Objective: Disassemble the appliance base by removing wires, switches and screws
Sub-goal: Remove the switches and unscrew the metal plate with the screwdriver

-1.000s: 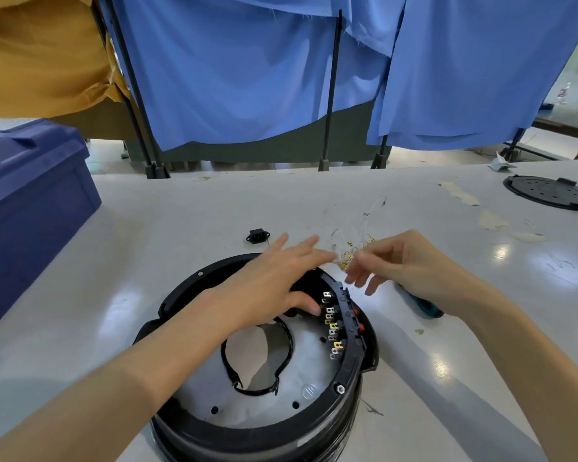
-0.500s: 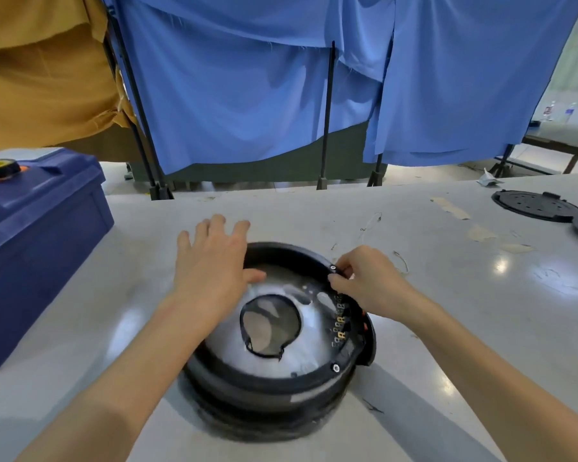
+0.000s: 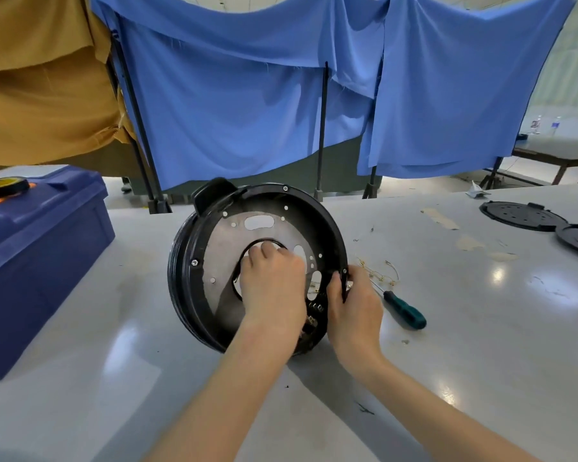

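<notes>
Appliance base (image 3: 182, 271): outer ring seen as black plastic, smooth, mildly glossy; inner plate (image 3: 221, 255) noted as bare grey metal, matt. Table (image 3: 481, 345) recorded as smooth and glossy, lights reflected. Screwdriver (image 3: 409, 316) handle taken for teal plastic. Box (image 3: 40, 248) at the left edge: blue plastic, satin. Discs (image 3: 521, 216) at the right edge: matt black plastic. Curtains (image 3: 231, 121): blue woven cloth, edges frayed
</notes>
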### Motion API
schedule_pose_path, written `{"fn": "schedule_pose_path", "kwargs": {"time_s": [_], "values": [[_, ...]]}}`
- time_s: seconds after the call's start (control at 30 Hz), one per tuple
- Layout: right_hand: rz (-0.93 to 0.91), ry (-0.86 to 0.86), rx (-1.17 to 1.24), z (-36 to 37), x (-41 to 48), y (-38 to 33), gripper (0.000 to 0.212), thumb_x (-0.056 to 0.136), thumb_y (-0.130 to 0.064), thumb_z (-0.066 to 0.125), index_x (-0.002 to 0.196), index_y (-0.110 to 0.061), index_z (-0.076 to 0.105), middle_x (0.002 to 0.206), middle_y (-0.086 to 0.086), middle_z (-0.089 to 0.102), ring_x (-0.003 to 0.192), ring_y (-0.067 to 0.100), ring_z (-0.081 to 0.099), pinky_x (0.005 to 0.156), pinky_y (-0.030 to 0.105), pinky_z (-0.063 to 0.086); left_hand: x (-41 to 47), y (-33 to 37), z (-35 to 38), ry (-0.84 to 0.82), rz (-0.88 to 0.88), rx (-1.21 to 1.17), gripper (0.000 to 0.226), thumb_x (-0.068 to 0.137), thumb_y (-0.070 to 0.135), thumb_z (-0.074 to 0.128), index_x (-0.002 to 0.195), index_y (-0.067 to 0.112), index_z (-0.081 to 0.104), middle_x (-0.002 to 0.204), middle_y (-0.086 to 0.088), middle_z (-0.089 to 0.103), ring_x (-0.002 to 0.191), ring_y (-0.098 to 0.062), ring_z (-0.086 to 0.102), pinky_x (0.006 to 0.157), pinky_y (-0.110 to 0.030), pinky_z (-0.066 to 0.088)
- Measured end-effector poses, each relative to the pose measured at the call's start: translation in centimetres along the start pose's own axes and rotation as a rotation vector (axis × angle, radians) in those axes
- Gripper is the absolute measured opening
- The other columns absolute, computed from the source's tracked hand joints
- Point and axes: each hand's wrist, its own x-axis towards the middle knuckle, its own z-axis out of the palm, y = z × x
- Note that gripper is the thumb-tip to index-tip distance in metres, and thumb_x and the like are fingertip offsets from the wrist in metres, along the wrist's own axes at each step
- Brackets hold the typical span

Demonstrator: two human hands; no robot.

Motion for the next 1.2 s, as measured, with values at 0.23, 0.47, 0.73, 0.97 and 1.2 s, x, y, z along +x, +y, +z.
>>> {"fn": "schedule_pose_path", "kwargs": {"time_s": [0.23,0.47,0.73,0.97,1.2], "values": [[0.078,-0.055,0.115,0.5,-0.2,0.8,0.017,0.100,-0.029,0.047,0.083,-0.026,0.051,0.068,-0.010,0.055,0.056,0.009,0.050,0.051,0.017,0.035,1.5,-0.8,1.5,-0.229,0.073,-0.201,0.035,0.095,0.038,0.052,0.112,0.007,0.051,0.112,-0.010,0.057,0.105,-0.032,0.058,0.069,-0.034,0.034],[0.119,-0.211,-0.575,-4.4,4.6,2.6,0.030,0.099,-0.035,0.048,0.088,-0.011,0.061,0.094,0.007,0.062,0.096,0.035,0.052,0.076,0.036,0.037,2.0,-1.5,1.5,-0.251,0.039,-0.234,0.020,0.096,0.032,0.052,0.098,0.012,0.049,0.109,-0.011,0.058,0.100,-0.031,0.057,0.067,-0.034,0.035],[0.255,-0.344,-0.908,-5.6,5.4,4.6,0.012,0.098,-0.017,0.046,0.096,-0.007,0.052,0.118,0.017,0.047,0.111,0.036,0.040,0.084,0.037,0.034,2.0,-1.6,1.4,-0.253,0.005,-0.246,0.020,0.096,0.032,0.053,0.094,0.014,0.046,0.108,-0.013,0.058,0.097,-0.030,0.056,0.067,-0.034,0.036],[0.163,-0.293,-0.611,-6.9,5.9,3.8,0.019,0.098,-0.007,0.045,0.080,-0.005,0.040,0.097,0.019,0.062,0.081,0.032,0.048,0.068,0.034,0.031,2.5,-2.2,1.1,-0.274,0.008,-0.192,0.027,0.095,0.030,0.056,0.110,0.008,0.049,0.110,-0.013,0.055,0.100,-0.030,0.054,0.070,-0.034,0.037],[0.290,-0.259,0.712,-5.6,4.8,-3.0,0.006,0.094,-0.013,0.059,0.091,-0.008,0.059,0.064,0.002,0.058,0.058,0.016,0.051,0.058,0.026,0.044,2.7,-2.6,1.0,-0.281,0.002,-0.181,0.020,0.093,0.028,0.057,0.101,0.014,0.045,0.104,-0.011,0.055,0.087,-0.028,0.049,0.069,-0.035,0.038]]}}
